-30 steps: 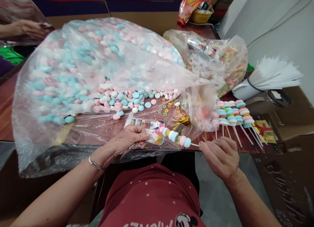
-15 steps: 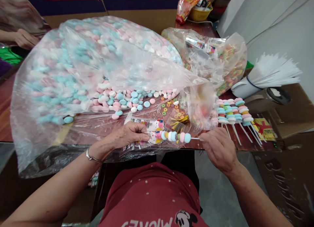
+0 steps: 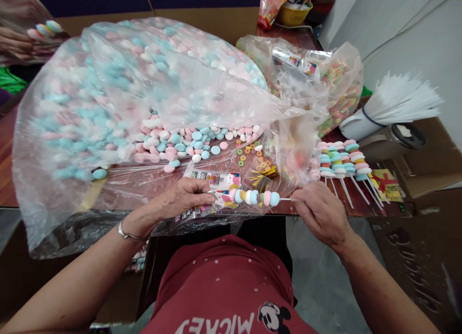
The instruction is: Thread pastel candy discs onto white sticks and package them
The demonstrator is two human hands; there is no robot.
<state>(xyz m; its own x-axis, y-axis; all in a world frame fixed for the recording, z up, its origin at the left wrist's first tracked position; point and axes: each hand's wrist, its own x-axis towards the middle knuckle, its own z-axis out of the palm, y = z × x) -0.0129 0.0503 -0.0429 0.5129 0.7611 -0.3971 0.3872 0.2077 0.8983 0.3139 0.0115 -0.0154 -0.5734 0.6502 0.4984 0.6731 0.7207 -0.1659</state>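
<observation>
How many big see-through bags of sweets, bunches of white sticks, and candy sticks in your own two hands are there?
Big clear bags of sweets: 2, the pink-and-blue bag and the ring-sweet bag
Bunch of white sticks: 1
Candy stick, its stem pinched by the right hand, its tip at the printed wrapper that the left hand holds: 1
Total: 4

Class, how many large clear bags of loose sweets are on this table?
2. The big bag of pink, blue and white discs fills the left and centre; the smaller bag of coloured rings sits back right. Others may be hidden behind them.
</observation>
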